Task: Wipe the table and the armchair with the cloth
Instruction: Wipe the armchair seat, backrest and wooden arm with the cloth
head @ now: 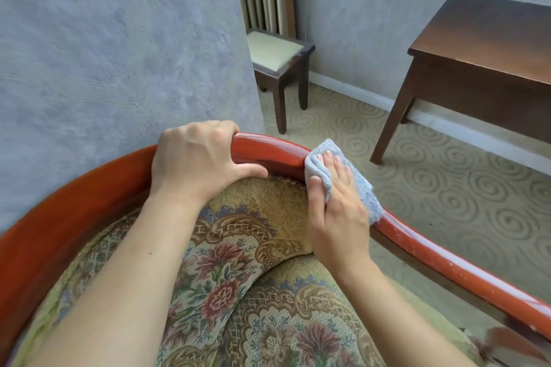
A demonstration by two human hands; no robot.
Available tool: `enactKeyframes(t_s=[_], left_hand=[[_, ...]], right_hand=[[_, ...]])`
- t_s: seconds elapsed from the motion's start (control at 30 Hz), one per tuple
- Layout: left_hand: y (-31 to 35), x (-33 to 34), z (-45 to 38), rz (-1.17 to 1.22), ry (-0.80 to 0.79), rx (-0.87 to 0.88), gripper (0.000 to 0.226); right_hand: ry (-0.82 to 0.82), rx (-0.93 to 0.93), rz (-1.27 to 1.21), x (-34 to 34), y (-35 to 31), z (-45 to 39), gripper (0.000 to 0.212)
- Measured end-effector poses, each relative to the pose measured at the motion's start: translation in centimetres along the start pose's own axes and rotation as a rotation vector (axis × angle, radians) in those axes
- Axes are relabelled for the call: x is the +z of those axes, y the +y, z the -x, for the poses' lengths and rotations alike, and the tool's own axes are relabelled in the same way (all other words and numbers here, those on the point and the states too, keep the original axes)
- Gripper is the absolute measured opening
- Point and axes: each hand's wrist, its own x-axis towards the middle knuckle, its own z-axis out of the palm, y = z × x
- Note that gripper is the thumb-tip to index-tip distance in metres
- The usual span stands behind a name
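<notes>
From the head view, the left hand point(195, 158) is gripping the armchair point(277, 152) by its curved red wooden rail at frame centre, fingers curled over the top. Just right of it, the right hand point(337, 205) is pressing the blue-grey cloth point(347, 164) onto the same rail, fingers straight and together. A grey wall point(104, 53) is standing close behind the rail at upper left. A small stool point(277, 56) is sitting at upper centre, the dark bench point(483, 30) at upper right, well apart across open patterned carpet point(447, 188).
</notes>
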Motion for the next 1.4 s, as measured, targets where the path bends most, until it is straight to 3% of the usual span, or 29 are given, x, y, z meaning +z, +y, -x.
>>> enactKeyframes(t_s=[0.1,0.23,0.37,0.5,0.6,0.73,0.9,1.03,1.23,1.4], left_hand=[[-0.2,0.1,0.0,0.009,0.016,0.006,0.07],[-0.1,0.0,0.0,0.061,0.063,-0.006,0.036],[-0.2,0.3,0.0,0.056,0.066,-0.01,0.048],[-0.1,0.2,0.0,0.024,0.052,0.011,0.073],[-0.2,0.5,-0.1,0.026,0.049,0.009,0.076],[-0.2,0.6,0.2,0.032,0.054,-0.024,0.074],[0.2,0.4,0.2,0.022,0.065,-0.027,0.071],[-0.1,0.9,0.5,0.046,0.061,-0.022,0.066],[-1.2,2.3,-0.1,0.048,-0.062,0.077,0.075],[0.7,2.0,0.2,0.119,-0.063,0.139,0.071]], right_hand=[[-0.059,-0.114,-0.103,1.2,-3.8,-1.5,0.057],[-0.178,-0.33,-0.183,2.5,-7.0,-2.7,0.042],[-0.127,-0.429,-0.082,1.5,-4.5,-2.4,0.039],[0.003,-0.192,0.042,-0.5,0.4,0.0,0.048],[0.032,-0.093,0.133,-1.6,2.6,2.6,0.053],[0.038,0.09,0.095,-0.4,-0.1,2.6,0.066],[-0.079,-0.024,-0.054,1.3,-4.8,-1.0,0.052],[-0.106,-0.065,-0.087,0.4,-4.3,-2.4,0.046],[-0.098,-0.004,0.101,-2.1,0.2,1.5,0.051],[-0.082,0.072,0.24,-5.1,4.3,4.8,0.049]])
